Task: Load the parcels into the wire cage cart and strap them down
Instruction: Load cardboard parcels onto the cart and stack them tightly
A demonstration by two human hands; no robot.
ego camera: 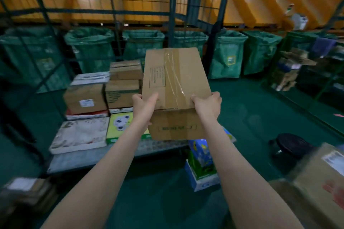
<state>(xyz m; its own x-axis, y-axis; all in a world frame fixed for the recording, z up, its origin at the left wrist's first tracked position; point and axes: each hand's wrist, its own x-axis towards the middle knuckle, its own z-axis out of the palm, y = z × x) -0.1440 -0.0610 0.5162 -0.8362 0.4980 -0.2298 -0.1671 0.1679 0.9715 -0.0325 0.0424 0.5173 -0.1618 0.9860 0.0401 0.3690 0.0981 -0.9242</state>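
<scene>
I hold a long brown cardboard box (175, 80), taped along its top, out in front of me with both hands. My left hand (144, 107) grips its near left corner and my right hand (207, 106) grips its near right corner. The box hangs above the right part of the wire cage cart's floor (89, 158). On that floor sit stacked parcels: brown boxes (85, 98) at the back, a flat white parcel (80, 135) and a yellow-green box (119, 126) in front. The cart's dark wire frame (173, 15) rises behind and at the left.
A blue and green carton (202, 165) stands on the green floor under the held box. A large brown parcel (320, 178) lies at the lower right, more parcels (24, 191) at the lower left. Green sacks (229, 54) line the back; another loaded cage (297, 69) stands right.
</scene>
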